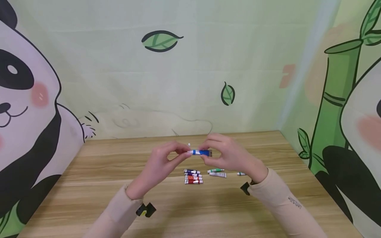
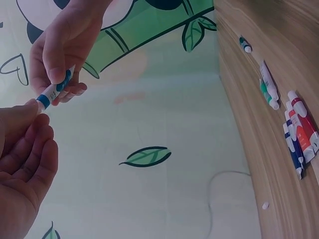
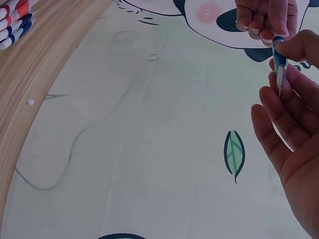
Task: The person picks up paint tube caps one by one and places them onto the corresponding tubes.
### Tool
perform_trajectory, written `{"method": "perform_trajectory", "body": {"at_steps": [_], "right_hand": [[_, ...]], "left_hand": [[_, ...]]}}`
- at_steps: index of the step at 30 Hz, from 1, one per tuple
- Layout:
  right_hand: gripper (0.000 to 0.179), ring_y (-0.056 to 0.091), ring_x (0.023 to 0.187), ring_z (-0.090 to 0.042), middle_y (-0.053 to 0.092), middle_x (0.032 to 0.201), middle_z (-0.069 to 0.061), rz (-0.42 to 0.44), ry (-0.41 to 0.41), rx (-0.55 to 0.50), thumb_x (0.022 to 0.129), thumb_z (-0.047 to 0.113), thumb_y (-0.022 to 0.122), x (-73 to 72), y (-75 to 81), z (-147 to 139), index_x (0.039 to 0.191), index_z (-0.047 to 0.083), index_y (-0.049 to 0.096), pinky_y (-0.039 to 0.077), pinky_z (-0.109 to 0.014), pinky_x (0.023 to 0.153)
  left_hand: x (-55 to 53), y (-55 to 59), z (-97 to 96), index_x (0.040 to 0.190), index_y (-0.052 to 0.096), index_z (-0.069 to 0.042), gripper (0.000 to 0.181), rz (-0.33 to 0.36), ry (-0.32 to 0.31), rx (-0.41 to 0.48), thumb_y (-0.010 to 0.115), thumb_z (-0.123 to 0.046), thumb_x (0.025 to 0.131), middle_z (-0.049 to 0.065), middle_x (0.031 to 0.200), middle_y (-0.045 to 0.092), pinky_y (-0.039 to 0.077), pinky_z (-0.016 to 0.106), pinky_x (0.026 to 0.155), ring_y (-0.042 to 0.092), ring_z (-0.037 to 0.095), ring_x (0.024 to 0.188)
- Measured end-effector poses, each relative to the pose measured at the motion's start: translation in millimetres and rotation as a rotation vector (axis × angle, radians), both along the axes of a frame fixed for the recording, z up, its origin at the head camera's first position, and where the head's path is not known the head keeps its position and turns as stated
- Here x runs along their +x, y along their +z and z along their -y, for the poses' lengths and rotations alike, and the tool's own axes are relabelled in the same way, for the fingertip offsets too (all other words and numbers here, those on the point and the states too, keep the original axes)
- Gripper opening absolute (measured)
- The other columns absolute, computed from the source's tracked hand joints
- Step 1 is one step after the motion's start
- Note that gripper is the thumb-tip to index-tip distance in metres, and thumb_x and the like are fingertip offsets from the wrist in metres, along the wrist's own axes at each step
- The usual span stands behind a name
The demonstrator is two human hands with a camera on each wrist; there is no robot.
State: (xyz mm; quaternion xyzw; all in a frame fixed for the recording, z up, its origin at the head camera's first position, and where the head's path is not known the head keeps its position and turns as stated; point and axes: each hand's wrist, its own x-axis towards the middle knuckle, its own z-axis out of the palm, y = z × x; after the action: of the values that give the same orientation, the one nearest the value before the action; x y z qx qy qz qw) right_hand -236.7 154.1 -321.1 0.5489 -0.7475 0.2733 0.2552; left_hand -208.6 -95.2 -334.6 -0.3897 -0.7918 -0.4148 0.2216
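A blue paint tube [image 1: 201,152] is held level above the table between both hands. My right hand [image 1: 227,153] pinches its body near the flat crimped end, thumb below and fingers above in the head view. At the other end, the fingertips of my left hand [image 1: 165,160] pinch the cap end and cover most of it. The left wrist view shows the tube [image 2: 56,89] slanting between the two hands. From the right wrist, the tube [image 3: 280,67] appears edge-on, with the right thumb [image 3: 299,49] pressed on it.
Several red, orange and dark blue paint tubes [image 1: 193,177] lie in a row on the wooden table [image 1: 125,165]. Right of them are a green tube [image 1: 215,170], a pale tube [image 1: 218,174] and a partly hidden tube [image 1: 241,173]. A small white piece [image 1: 189,144] lies farther back.
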Motion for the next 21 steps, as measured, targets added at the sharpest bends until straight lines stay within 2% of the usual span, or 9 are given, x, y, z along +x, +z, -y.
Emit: {"method": "perform_trajectory", "body": {"at_steps": [5, 15, 21], "right_hand": [[0.015, 0.058, 0.078, -0.009, 0.066, 0.092, 0.001, -0.010, 0.003, -0.020, 0.083, 0.009, 0.073, 1.3, -0.7, 2.1, 0.098, 0.005, 0.073, 0.051, -0.021, 0.069], [0.014, 0.060, 0.079, -0.009, 0.068, 0.092, 0.000, 0.004, 0.009, -0.035, 0.082, 0.009, 0.073, 1.8, -2.1, 4.3, 0.096, 0.005, 0.073, 0.052, -0.020, 0.069], [0.017, 0.061, 0.080, -0.009, 0.068, 0.094, -0.001, 0.004, 0.011, -0.026, 0.083, 0.010, 0.073, 0.5, -2.6, 3.3, 0.098, 0.004, 0.073, 0.054, -0.023, 0.072]], "left_hand": [[-0.1, -1.6, -0.2, 0.105, 0.074, -0.010, 0.015, 0.019, 0.004, 0.013, 0.075, -0.013, 0.091, -0.005, 0.096, 0.073, 0.057, 0.026, 0.073, 0.066, 0.007, 0.084], [-3.5, -4.0, 0.6, 0.103, 0.073, -0.009, 0.017, -0.087, -0.064, 0.029, 0.076, -0.001, 0.088, -0.001, 0.098, 0.073, 0.057, 0.027, 0.079, 0.068, 0.012, 0.088], [-4.3, -3.7, 2.0, 0.102, 0.073, -0.008, 0.017, -0.112, -0.062, 0.017, 0.077, -0.002, 0.087, 0.000, 0.098, 0.073, 0.058, 0.029, 0.078, 0.069, 0.011, 0.089]]}}
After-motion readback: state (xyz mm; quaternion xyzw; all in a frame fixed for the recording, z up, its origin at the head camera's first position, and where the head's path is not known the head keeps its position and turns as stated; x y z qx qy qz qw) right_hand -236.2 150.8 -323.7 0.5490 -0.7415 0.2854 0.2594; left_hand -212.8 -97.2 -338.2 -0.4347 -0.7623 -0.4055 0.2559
